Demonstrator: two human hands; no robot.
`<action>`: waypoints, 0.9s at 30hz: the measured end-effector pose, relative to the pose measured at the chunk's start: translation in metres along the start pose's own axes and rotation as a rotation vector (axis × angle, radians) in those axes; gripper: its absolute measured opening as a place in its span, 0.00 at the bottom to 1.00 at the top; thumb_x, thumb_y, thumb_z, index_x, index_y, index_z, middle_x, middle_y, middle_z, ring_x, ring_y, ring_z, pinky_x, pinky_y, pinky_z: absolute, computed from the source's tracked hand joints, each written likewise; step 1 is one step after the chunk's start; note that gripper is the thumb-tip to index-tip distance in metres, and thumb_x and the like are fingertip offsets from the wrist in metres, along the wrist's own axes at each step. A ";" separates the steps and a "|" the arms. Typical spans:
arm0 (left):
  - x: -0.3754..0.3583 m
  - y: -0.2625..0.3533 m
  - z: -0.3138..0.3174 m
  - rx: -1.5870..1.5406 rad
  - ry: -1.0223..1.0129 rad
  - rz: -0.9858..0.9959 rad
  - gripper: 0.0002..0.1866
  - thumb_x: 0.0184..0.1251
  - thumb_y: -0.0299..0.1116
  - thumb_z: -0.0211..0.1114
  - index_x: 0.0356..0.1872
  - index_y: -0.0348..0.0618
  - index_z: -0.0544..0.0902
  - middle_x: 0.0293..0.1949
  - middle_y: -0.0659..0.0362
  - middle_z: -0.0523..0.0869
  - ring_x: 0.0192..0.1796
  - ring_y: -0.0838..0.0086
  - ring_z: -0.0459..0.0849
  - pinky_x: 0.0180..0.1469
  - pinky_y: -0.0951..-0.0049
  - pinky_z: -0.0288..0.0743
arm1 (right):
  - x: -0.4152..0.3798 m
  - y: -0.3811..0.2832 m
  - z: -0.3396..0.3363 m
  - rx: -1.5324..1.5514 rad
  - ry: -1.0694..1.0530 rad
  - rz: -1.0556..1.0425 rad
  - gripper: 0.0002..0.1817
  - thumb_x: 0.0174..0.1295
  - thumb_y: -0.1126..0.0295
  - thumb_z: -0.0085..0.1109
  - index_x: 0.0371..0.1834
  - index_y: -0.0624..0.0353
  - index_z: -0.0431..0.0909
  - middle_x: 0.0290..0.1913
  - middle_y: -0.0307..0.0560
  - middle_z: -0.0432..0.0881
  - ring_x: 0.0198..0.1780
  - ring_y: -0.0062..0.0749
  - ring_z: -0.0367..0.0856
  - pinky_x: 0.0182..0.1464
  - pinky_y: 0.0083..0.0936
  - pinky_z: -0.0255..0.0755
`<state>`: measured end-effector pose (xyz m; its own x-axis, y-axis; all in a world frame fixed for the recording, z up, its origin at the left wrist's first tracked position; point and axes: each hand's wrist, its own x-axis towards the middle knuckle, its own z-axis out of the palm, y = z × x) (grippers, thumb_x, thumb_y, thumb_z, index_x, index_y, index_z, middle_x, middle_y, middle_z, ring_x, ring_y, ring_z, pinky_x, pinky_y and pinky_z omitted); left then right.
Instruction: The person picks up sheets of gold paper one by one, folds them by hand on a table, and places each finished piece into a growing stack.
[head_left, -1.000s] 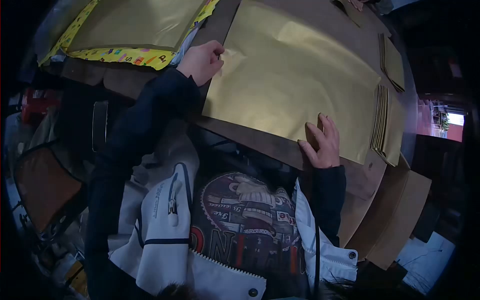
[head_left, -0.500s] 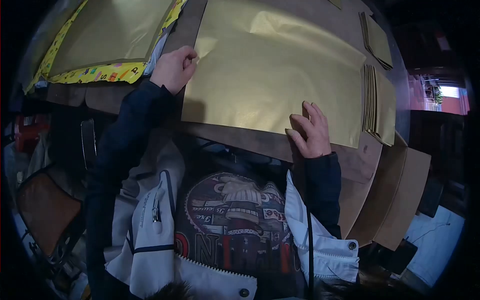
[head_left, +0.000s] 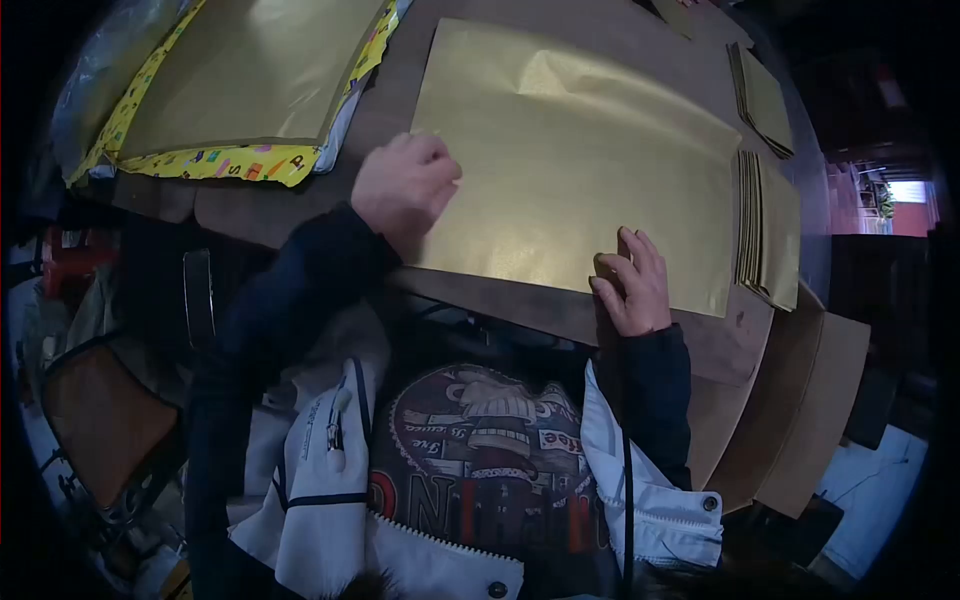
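Note:
A large gold-coloured sheet (head_left: 570,180) lies on the brown table, with a small crease near its upper middle. Over the sheet's left part is my left hand (head_left: 408,190), its fingers curled together and slightly blurred; whether anything is between them is hidden. My right hand (head_left: 636,285) rests at the sheet's near edge, right of centre, with its fingers apart and nothing held.
At the upper left, more gold sheet (head_left: 250,75) lies on yellow patterned wrapping (head_left: 215,165). Folded gold pieces (head_left: 768,235) are stacked right of the sheet, another stack (head_left: 763,100) beyond. An open cardboard box (head_left: 810,410) stands lower right, a chair (head_left: 110,420) lower left.
My left hand has moved right from the sheet's left edge to over its surface. My right hand keeps its place on the near edge. The whole view has shifted slightly.

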<state>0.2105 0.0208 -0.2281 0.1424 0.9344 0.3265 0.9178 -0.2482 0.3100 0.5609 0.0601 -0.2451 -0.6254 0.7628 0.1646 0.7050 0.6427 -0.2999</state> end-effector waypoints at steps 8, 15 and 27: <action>-0.015 0.034 0.015 -0.114 -0.095 0.106 0.13 0.53 0.40 0.68 0.40 0.54 0.81 0.50 0.61 0.77 0.56 0.65 0.74 0.52 0.57 0.69 | 0.019 -0.010 -0.033 -0.098 -0.247 -0.033 0.19 0.54 0.55 0.65 0.46 0.50 0.80 0.63 0.52 0.68 0.69 0.53 0.62 0.63 0.58 0.59; -0.011 0.035 0.011 -0.095 -0.154 0.123 0.15 0.52 0.38 0.68 0.43 0.52 0.81 0.57 0.54 0.76 0.56 0.57 0.74 0.54 0.56 0.67 | 0.131 -0.042 -0.009 -0.189 -0.057 -0.240 0.31 0.59 0.53 0.59 0.62 0.57 0.68 0.67 0.56 0.65 0.72 0.54 0.57 0.68 0.55 0.56; 0.008 0.031 -0.010 0.004 -0.398 0.227 0.15 0.56 0.41 0.65 0.45 0.55 0.79 0.61 0.54 0.72 0.60 0.53 0.71 0.56 0.51 0.68 | 0.161 0.087 0.022 -0.240 0.014 0.253 0.35 0.69 0.49 0.42 0.71 0.63 0.58 0.76 0.57 0.52 0.78 0.47 0.46 0.74 0.51 0.43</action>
<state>0.2365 0.0183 -0.2070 0.4705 0.8822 0.0173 0.8483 -0.4576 0.2665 0.5140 0.2373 -0.2650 -0.4176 0.8998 0.1264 0.8966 0.4306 -0.1036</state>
